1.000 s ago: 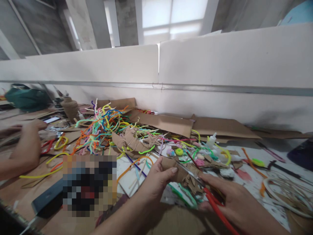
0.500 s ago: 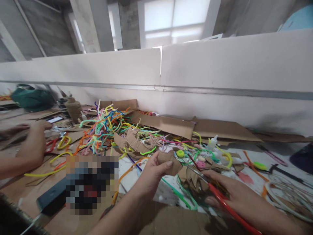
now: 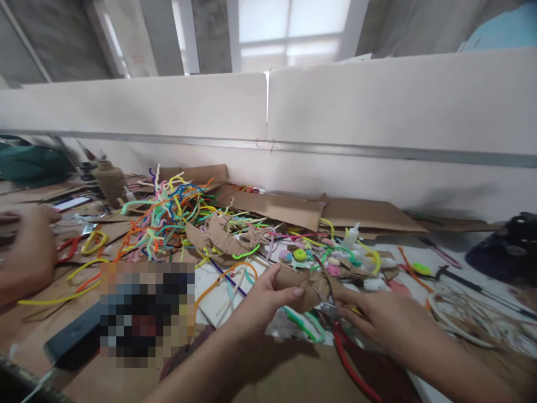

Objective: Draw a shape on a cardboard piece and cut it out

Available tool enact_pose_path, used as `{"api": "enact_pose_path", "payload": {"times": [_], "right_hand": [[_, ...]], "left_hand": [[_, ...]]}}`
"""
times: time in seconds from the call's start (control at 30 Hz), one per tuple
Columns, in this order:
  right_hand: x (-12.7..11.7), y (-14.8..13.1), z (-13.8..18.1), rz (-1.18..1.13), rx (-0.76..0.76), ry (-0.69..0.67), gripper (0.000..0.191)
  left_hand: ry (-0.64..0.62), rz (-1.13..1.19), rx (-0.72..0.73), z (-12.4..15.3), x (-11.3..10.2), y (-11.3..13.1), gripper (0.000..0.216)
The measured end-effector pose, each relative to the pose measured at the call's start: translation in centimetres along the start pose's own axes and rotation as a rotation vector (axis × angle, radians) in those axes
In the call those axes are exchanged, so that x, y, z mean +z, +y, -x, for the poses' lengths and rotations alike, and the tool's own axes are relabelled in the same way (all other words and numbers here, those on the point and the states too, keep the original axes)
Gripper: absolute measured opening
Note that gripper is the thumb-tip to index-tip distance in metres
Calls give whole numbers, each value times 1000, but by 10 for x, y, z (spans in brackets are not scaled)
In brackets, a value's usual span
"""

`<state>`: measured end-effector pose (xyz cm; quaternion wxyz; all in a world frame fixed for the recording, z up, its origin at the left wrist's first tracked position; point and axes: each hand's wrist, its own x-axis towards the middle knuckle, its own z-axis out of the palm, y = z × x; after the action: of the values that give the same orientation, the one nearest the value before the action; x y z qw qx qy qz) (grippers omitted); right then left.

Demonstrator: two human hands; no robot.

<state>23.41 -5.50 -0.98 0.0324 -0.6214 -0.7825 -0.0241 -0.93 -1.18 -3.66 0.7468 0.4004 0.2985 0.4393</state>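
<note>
My left hand [image 3: 268, 299] pinches a small piece of brown cardboard [image 3: 308, 294] between thumb and fingers. My right hand [image 3: 377, 316] is closed around red-handled scissors [image 3: 350, 361], whose pivot sits at the right edge of that piece. One blade points up and away beside the cardboard; part of the other is hidden by it. Behind my hands lies a curved cut cardboard shape [image 3: 218, 235] with thin cord on it. Green pipe cleaners [image 3: 308, 327] lie just under the held piece.
A heap of coloured pipe cleaners [image 3: 168, 210] stands left of centre, before cardboard strips [image 3: 272, 207]. A glue bottle [image 3: 351, 235] stands behind my right hand. A coil of pale cord [image 3: 457, 319] lies right, a black power bank [image 3: 75, 336] left. Another person's arm [image 3: 33, 252] reaches in.
The scissors have swung from pointing at the cardboard's edge to lying close against it, with my right hand nearer my left. The view has shifted slightly to the right.
</note>
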Motion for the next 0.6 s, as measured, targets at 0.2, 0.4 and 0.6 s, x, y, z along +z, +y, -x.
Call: {"api": "enact_pose_path", "payload": {"times": [0.2, 0.4, 0.6], "right_hand": [[-14, -6, -1, -141, -4, -17, 29], [-40, -27, -13, -759, -106, 55, 26], [-26, -37, -22, -782, -66, 123, 25]], "left_hand": [[13, -12, 0, 1, 4, -1, 39], [-3, -44, 59, 3, 10, 2, 37], [-27, -18, 21, 2, 9, 0, 43]]}}
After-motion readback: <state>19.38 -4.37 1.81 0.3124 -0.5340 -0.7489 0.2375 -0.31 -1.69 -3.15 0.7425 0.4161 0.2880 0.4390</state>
